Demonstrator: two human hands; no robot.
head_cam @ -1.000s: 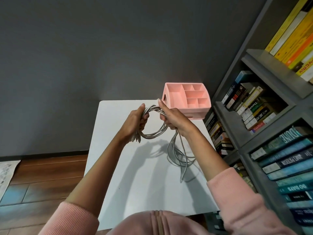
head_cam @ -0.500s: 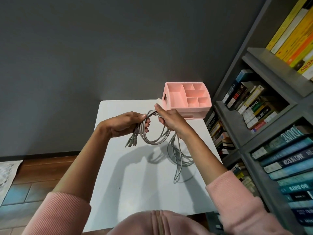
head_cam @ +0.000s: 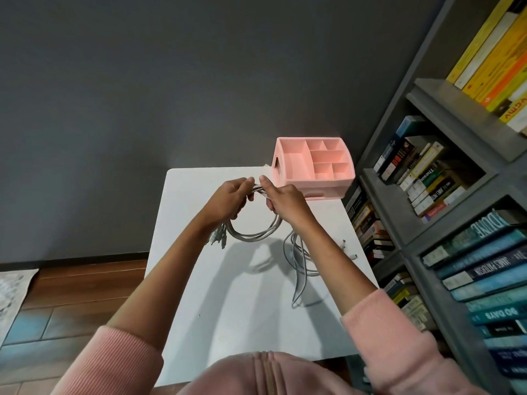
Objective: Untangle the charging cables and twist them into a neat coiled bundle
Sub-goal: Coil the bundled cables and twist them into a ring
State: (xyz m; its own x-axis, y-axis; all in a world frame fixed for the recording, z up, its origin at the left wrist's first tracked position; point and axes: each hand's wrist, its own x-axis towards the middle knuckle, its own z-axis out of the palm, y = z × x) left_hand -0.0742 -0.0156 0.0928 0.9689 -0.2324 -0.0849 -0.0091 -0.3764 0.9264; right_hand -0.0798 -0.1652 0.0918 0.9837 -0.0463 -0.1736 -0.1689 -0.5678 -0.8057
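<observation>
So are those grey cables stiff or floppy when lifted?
Probably floppy: the cables sag in a loop between the left hand and right hand. Likely light: the strands look thin. The loose tails trailing on the table may snag.

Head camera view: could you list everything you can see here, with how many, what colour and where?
cables: several, too bunched to count, grey, looped between both hands above the table, tails trailing onto it
table: one, white, centre
organiser: one, pink, far right corner of the table
bookshelf: one, grey, right side
books: many, mixed colours, on the shelves
wall: one, dark grey, behind the table
floor: brown wood, lower left
rug: one, pale and patterned, left edge
sleeves: two, pink, bottom
left hand: one, grips the top of the loop
right hand: one, grips the loop beside it
</observation>
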